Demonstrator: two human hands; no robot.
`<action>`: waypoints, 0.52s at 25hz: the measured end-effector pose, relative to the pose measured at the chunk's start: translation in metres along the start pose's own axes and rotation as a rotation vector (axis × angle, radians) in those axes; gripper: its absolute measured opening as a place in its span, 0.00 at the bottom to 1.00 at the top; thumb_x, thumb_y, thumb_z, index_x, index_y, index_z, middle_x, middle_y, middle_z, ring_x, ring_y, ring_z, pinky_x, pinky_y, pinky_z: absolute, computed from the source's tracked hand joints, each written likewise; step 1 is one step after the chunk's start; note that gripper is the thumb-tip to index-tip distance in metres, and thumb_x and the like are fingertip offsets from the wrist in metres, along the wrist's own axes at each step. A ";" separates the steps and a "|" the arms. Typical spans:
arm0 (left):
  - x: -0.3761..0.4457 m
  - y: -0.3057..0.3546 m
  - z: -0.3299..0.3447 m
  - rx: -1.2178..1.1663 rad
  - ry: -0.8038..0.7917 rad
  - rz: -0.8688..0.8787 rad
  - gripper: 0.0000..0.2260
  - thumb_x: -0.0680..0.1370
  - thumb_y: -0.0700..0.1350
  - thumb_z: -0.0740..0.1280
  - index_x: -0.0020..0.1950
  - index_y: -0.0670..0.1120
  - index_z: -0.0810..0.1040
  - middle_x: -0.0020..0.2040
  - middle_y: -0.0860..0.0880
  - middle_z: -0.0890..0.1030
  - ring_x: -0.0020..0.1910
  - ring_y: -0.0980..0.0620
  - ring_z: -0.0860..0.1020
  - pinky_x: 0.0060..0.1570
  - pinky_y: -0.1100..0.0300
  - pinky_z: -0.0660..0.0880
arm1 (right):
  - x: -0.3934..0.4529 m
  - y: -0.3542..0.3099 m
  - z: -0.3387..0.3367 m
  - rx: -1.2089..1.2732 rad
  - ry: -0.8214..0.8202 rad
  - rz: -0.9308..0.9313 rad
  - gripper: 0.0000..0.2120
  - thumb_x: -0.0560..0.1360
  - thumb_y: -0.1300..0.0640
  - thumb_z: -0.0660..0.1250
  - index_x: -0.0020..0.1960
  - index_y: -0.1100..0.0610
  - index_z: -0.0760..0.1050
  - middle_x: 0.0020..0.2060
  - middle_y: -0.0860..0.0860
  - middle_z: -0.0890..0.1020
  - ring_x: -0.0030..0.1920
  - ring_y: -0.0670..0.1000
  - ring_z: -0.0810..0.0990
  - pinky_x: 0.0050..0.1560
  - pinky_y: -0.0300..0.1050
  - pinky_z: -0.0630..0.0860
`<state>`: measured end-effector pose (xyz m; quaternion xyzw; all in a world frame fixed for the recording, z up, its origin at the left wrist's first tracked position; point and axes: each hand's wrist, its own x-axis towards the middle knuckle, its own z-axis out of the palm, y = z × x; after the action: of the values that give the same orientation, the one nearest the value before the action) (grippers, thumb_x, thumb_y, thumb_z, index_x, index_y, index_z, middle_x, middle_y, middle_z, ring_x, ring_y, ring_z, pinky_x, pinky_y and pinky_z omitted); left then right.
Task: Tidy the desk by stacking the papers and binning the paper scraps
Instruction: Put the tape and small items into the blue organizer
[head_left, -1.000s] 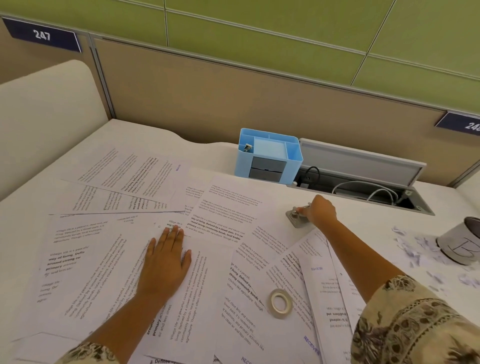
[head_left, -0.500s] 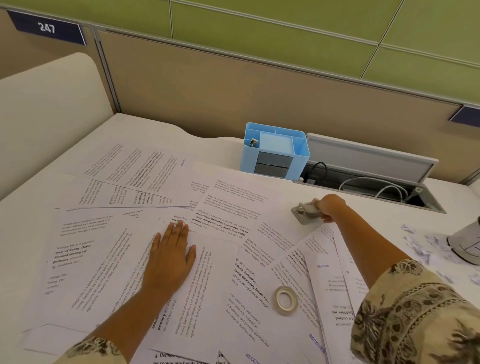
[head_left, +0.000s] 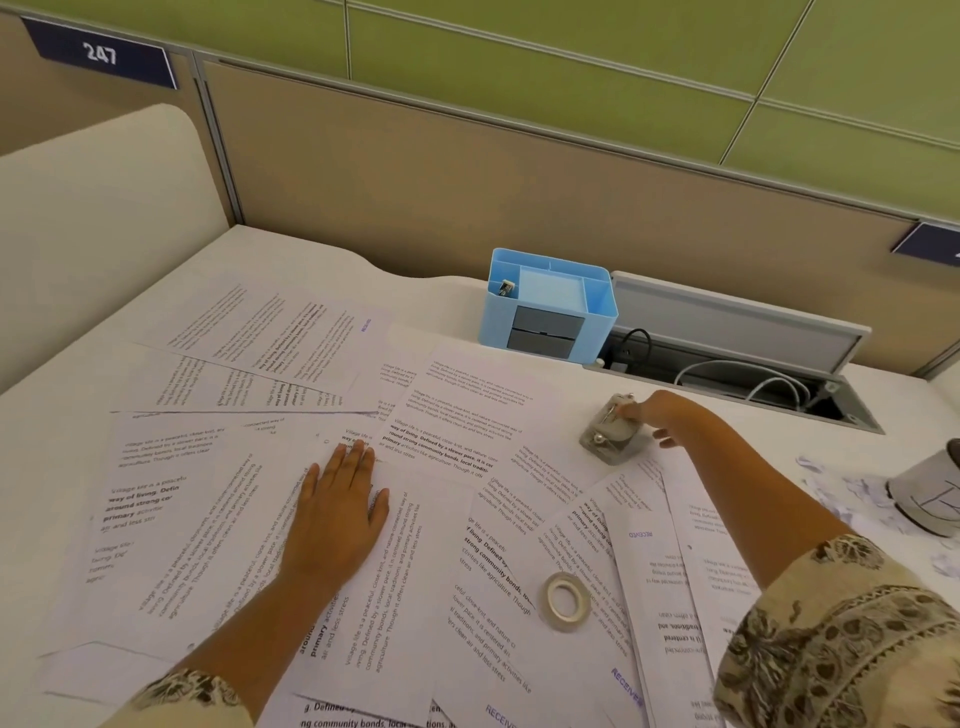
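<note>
Several printed paper sheets (head_left: 218, 519) lie spread and overlapping across the white desk (head_left: 291, 270). My left hand (head_left: 337, 514) rests flat on the sheets near the middle, fingers straight. My right hand (head_left: 655, 415) reaches to the far right of the sheets and pinches the top of a small grey metal hole punch (head_left: 609, 439), which is tilted up on the desk. White paper scraps (head_left: 852, 493) are scattered at the right edge beside a grey-white cup-like bin (head_left: 930, 499), which is partly cut off by the frame.
A roll of clear tape (head_left: 568, 601) lies on the sheets in front of my right arm. A blue desk organiser (head_left: 550, 306) stands at the back, next to an open cable tray (head_left: 737, 379) with wires. A partition wall closes the far side.
My right hand has drawn the hole punch slightly toward me and tipped it up on its edge. My left hand has stayed flat on the sheets.
</note>
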<state>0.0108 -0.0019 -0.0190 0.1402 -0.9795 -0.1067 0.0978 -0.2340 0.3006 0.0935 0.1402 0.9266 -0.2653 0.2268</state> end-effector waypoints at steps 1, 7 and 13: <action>0.000 0.000 0.000 -0.002 -0.004 -0.001 0.31 0.76 0.57 0.43 0.72 0.40 0.61 0.72 0.43 0.64 0.72 0.45 0.60 0.69 0.49 0.52 | -0.001 -0.001 0.001 0.034 -0.009 -0.015 0.25 0.76 0.52 0.65 0.67 0.63 0.64 0.64 0.60 0.71 0.59 0.58 0.74 0.61 0.51 0.73; 0.000 0.000 -0.003 0.001 -0.034 -0.007 0.32 0.79 0.58 0.40 0.70 0.39 0.65 0.69 0.42 0.69 0.70 0.43 0.66 0.67 0.47 0.58 | -0.007 -0.009 0.006 0.195 -0.013 -0.063 0.24 0.74 0.55 0.68 0.64 0.63 0.65 0.58 0.61 0.76 0.53 0.57 0.79 0.54 0.48 0.78; 0.000 0.001 -0.003 -0.005 -0.034 -0.019 0.32 0.78 0.58 0.42 0.69 0.38 0.66 0.69 0.41 0.70 0.69 0.43 0.67 0.66 0.46 0.60 | -0.014 -0.025 -0.002 0.285 0.052 -0.100 0.31 0.70 0.56 0.72 0.68 0.59 0.60 0.63 0.60 0.72 0.60 0.59 0.75 0.50 0.49 0.76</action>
<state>0.0112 -0.0012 -0.0155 0.1474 -0.9794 -0.1127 0.0803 -0.2322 0.2787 0.1128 0.1315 0.8910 -0.4012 0.1672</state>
